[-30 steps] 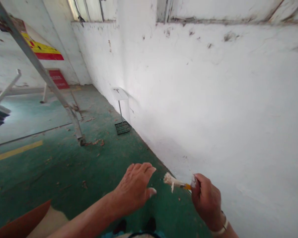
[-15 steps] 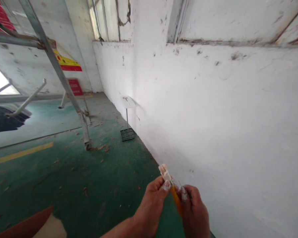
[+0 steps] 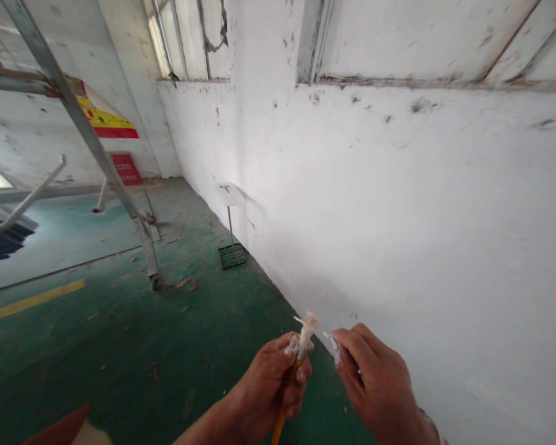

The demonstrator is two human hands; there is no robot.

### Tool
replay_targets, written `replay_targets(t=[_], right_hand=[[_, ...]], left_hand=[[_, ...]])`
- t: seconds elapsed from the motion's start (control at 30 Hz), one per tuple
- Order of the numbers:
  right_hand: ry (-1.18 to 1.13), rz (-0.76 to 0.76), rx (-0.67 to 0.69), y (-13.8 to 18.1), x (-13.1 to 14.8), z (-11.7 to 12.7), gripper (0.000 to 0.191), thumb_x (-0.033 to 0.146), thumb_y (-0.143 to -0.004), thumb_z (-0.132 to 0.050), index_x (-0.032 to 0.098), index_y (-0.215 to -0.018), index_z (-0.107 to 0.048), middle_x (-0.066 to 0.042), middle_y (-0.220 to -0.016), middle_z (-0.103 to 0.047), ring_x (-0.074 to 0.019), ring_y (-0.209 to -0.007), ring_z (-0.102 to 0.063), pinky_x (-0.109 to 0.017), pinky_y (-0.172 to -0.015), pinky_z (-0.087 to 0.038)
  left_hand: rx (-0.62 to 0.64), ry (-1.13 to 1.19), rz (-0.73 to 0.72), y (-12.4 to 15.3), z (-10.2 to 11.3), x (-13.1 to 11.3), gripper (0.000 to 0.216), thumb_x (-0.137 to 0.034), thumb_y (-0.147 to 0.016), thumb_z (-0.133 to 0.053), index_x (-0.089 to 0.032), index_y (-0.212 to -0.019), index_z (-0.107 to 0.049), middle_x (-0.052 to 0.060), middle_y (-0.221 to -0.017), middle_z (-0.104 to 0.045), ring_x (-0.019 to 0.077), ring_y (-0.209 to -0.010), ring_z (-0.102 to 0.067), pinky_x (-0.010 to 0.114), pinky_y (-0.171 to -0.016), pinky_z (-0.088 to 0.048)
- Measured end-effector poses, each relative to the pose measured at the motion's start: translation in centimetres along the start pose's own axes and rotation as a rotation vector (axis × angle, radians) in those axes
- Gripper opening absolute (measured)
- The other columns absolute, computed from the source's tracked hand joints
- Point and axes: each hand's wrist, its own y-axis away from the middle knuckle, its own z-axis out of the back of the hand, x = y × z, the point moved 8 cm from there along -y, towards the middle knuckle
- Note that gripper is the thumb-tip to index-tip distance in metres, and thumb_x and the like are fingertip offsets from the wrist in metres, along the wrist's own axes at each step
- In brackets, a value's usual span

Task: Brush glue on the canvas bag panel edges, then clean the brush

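My left hand is closed around a paintbrush with an orange handle, its pale, caked bristle end pointing up and away from me. A thin whitish strand sticks out sideways near the bristles. Just to the right, my right hand pinches a crumpled, see-through piece of plastic film between thumb and forefinger. The film reaches toward the brush head; whether it is still joined to it I cannot tell. White smears mark the left thumb and fingers.
A white wall rises close on the right, under window frames. A small stand with a black grid base is by the wall. At left is a metal frame on the green floor, with scattered debris. A brown flap shows bottom left.
My right hand has come off the brush handle and moved right with the film. My left hand now grips the brush lower, around the handle. The view has shifted slightly right.
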Motion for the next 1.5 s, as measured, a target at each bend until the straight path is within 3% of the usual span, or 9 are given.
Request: replay_targets(t=[0.4, 0.5, 0.6, 0.7, 0.87, 1.03, 1.2, 1.5], right_hand=[[0.106, 0.096, 0.084, -0.3, 1.8, -1.6, 0.017, 0.012, -0.094, -0.042, 0.020, -0.084, -0.052, -0.001, -0.072, -0.049, -0.0165, -0.061, -0.045, -0.030, -0.058, -0.028], [0.190, 0.086, 0.107, -0.4, 0.6, -2.2, 0.020, 0.011, -0.094, -0.041, 0.021, -0.078, -0.049, -0.001, -0.071, -0.049, -0.0176, -0.062, -0.045, -0.032, -0.058, -0.026], [0.214, -0.030, 0.084, -0.8, -1.9, -1.3, 0.020, 0.012, -0.093, -0.042, 0.021, -0.076, -0.047, 0.000, -0.069, -0.048, -0.0165, -0.059, -0.044, -0.032, -0.057, -0.024], [0.122, -0.136, 0.053, -1.1, -3.3, 0.6, 0.018, 0.015, -0.094, -0.043, 0.021, -0.077, -0.047, 0.002, -0.069, -0.046, -0.0138, -0.058, -0.043, -0.030, -0.057, -0.024], [-0.127, -0.078, 0.266, -0.7, -0.4, -0.5, 0.018, 0.014, -0.093, -0.042, 0.020, -0.078, -0.049, 0.002, -0.072, -0.048, -0.0118, -0.061, -0.045, -0.027, -0.057, -0.027], [0.057, 0.007, 0.283, -0.7, 0.7, -2.1, 0.018, 0.012, -0.092, -0.041, 0.020, -0.079, -0.051, -0.001, -0.073, -0.052, -0.0161, -0.063, -0.046, -0.030, -0.058, -0.027], [0.232, 0.028, 0.319, -1.1, -0.9, -3.6, 0.018, 0.006, -0.089, -0.045, 0.020, -0.080, -0.050, -0.002, -0.072, -0.054, -0.0178, -0.063, -0.048, -0.031, -0.056, -0.026], [0.328, 0.029, 0.254, -0.5, -0.6, -5.1, 0.018, 0.009, -0.092, -0.044, 0.021, -0.079, -0.047, -0.001, -0.070, -0.052, -0.0183, -0.060, -0.048, -0.031, -0.053, -0.021]], left_hand=[[-0.036, -0.126, -0.003, 0.3, -0.2, 1.0, 0.030, -0.047, -0.094, -0.047, -0.021, -0.080, -0.042, -0.007, -0.059, -0.045, 0.0024, -0.035, -0.027, 0.016, -0.035, -0.024], [-0.052, -0.135, 0.032, 0.6, -0.6, 1.5, 0.029, -0.047, -0.093, -0.050, -0.021, -0.082, -0.041, -0.006, -0.063, -0.049, 0.0018, -0.036, -0.025, 0.017, -0.035, -0.020], [-0.096, -0.093, 0.062, 0.7, -0.4, 1.9, 0.027, -0.047, -0.092, -0.051, -0.021, -0.089, -0.045, -0.006, -0.063, -0.047, 0.0018, -0.037, -0.022, 0.017, -0.035, -0.017], [-0.118, -0.059, 0.071, 0.5, 0.1, 1.9, 0.025, -0.044, -0.093, -0.051, -0.020, -0.094, -0.048, -0.007, -0.062, -0.044, 0.0015, -0.038, -0.020, 0.017, -0.035, -0.015], [-0.102, -0.093, 0.074, 0.5, 0.0, 1.6, 0.025, -0.046, -0.093, -0.050, -0.021, -0.092, -0.047, -0.007, -0.065, -0.045, 0.0015, -0.038, -0.021, 0.017, -0.036, -0.016], [-0.106, -0.147, 0.072, 0.5, -0.4, 2.0, 0.031, -0.049, -0.092, -0.050, -0.021, -0.082, -0.042, -0.007, -0.062, -0.044, 0.0017, -0.038, -0.020, 0.018, -0.036, -0.016], [-0.160, -0.100, 0.102, 0.1, 0.6, 2.3, 0.031, -0.049, -0.087, -0.057, -0.020, -0.093, -0.047, -0.007, -0.065, -0.044, 0.0011, -0.041, -0.020, 0.017, -0.039, -0.012], [-0.240, -0.185, 0.074, -0.4, 1.3, 2.6, 0.034, -0.052, -0.088, -0.052, -0.021, -0.080, -0.040, -0.007, -0.064, -0.044, 0.0024, -0.042, -0.023, 0.019, -0.040, -0.015]])
